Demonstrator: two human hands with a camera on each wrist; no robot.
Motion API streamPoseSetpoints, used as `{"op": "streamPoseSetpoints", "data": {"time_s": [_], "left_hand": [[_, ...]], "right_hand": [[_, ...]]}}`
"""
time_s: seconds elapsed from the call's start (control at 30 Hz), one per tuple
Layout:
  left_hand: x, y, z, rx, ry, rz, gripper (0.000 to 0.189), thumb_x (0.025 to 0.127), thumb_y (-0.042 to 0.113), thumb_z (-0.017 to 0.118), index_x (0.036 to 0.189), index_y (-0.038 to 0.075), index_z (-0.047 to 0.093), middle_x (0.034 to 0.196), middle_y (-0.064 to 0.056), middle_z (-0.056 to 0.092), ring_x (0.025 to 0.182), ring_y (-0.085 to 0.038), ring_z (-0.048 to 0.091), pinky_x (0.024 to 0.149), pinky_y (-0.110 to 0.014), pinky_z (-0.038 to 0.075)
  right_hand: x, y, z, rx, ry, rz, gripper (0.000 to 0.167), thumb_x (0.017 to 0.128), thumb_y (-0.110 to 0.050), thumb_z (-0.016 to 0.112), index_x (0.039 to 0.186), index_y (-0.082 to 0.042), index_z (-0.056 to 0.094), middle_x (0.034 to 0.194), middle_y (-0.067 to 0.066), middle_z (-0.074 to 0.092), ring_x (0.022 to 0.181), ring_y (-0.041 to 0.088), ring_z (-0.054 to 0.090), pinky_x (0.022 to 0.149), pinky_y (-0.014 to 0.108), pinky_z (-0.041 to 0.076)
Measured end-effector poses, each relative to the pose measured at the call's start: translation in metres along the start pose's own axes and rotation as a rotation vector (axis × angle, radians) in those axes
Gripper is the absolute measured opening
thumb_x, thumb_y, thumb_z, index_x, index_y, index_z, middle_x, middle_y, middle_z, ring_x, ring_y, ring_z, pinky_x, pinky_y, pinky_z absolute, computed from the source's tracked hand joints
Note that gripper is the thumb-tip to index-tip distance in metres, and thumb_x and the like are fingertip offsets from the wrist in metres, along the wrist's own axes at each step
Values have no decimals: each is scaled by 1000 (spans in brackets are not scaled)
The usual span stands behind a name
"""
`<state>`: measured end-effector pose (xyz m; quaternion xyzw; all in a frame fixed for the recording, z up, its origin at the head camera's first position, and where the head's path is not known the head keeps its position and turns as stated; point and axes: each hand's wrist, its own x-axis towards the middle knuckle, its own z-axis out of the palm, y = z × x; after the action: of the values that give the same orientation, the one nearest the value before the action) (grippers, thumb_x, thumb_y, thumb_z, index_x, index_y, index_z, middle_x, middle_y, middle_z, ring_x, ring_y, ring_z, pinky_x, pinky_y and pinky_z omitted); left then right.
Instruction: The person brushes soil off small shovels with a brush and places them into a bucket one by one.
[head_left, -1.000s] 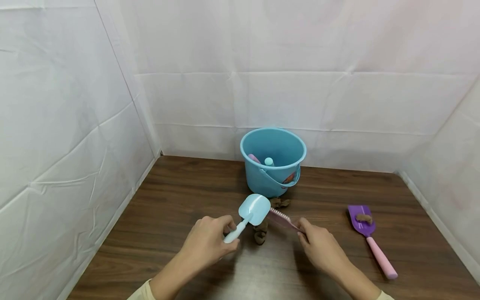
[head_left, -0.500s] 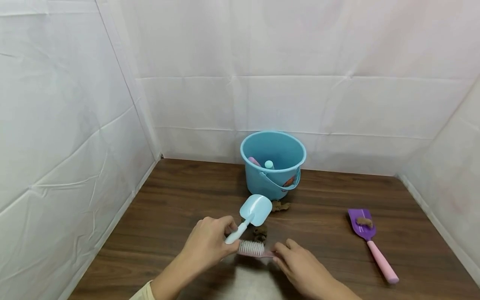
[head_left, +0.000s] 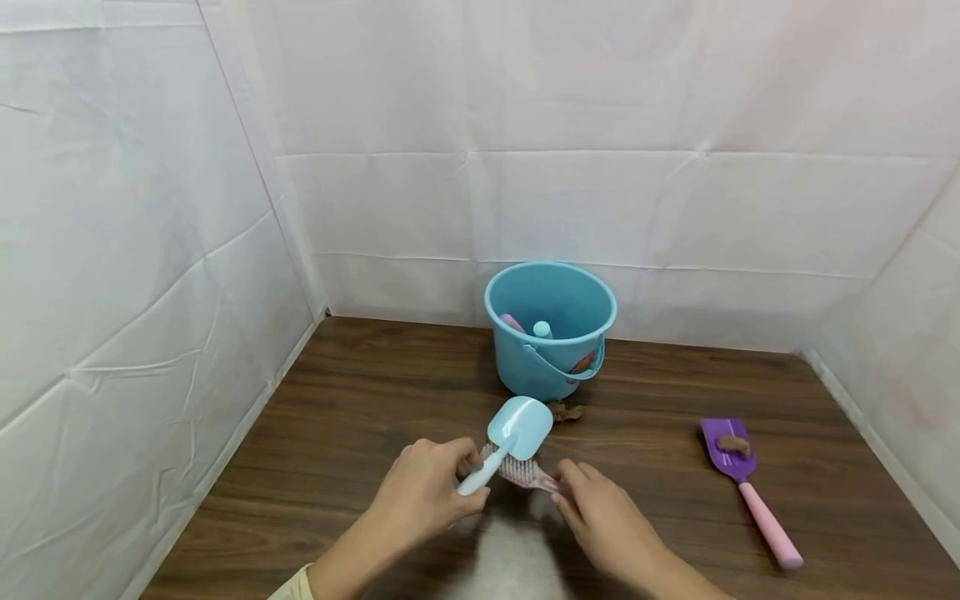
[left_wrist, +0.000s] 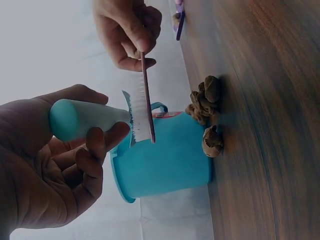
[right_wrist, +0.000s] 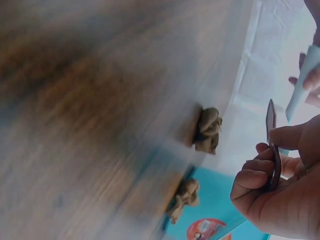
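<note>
My left hand (head_left: 423,487) grips the white handle of a small light-blue shovel (head_left: 522,423), held above the table with its blade pointing away. A pink brush (head_left: 546,482) is pinched by its handle in my right hand (head_left: 609,518). It lies beneath the shovel blade, and in the left wrist view its white bristles (left_wrist: 141,117) face up against the blade's underside. Brown clay-like lumps (left_wrist: 202,100) rest on the table below the tools, with a smaller brown lump (left_wrist: 212,142) beside them. The head view shows only one lump (head_left: 567,412) near the bucket; the shovel and brush cover the others.
Behind the tools stands a blue bucket (head_left: 517,367) with pink and pale-blue handle ends (head_left: 542,330) inside. On the right lies a purple shovel (head_left: 712,432) with a pink handle and a brown piece (head_left: 733,447) on its blade. White sheeting (head_left: 405,200) surrounds the wooden table (head_left: 375,375).
My right hand has swung the brush from right of the shovel blade toward me and left, then up beneath the blade. The shovel has shifted only slightly to the right.
</note>
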<state>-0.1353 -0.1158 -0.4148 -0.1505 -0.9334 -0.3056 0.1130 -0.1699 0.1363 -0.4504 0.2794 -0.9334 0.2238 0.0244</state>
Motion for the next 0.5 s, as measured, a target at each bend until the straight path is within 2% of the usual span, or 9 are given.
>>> {"op": "streamPoseSetpoints", "data": {"time_s": [0.17, 0.27, 0.4, 0.5], "left_hand": [[-2, -1, -1, -22, -36, -13, 18, 76, 17, 85, 86, 18, 70, 72, 13, 69, 58, 5, 55, 55, -20, 46], [-5, -1, -2, -32, -49, -8, 18, 76, 17, 85, 85, 18, 69, 72, 15, 69, 58, 6, 54, 55, -19, 45], [-6, -2, -2, -39, -38, 3, 18, 76, 17, 85, 84, 18, 69, 72, 15, 69, 58, 6, 54, 56, -19, 45], [-6, -3, -2, -36, -35, 0, 17, 76, 18, 85, 84, 19, 70, 72, 15, 69, 59, 7, 54, 56, -19, 45]], "right_hand": [[6, 10, -7, 4, 29, 80, 12, 96, -15, 70, 103, -18, 61, 87, -9, 57, 74, 5, 52, 64, 29, 46], [9, 19, -12, -10, 74, 111, 14, 96, -14, 70, 107, -14, 62, 91, -3, 62, 79, 9, 58, 67, 34, 50], [13, 31, -16, -20, 128, 136, 16, 97, -13, 68, 112, -11, 63, 97, 3, 66, 86, 15, 64, 71, 40, 53], [14, 35, -15, -11, 128, 149, 16, 97, -13, 67, 113, -11, 63, 98, 3, 66, 87, 16, 64, 72, 40, 53]]}}
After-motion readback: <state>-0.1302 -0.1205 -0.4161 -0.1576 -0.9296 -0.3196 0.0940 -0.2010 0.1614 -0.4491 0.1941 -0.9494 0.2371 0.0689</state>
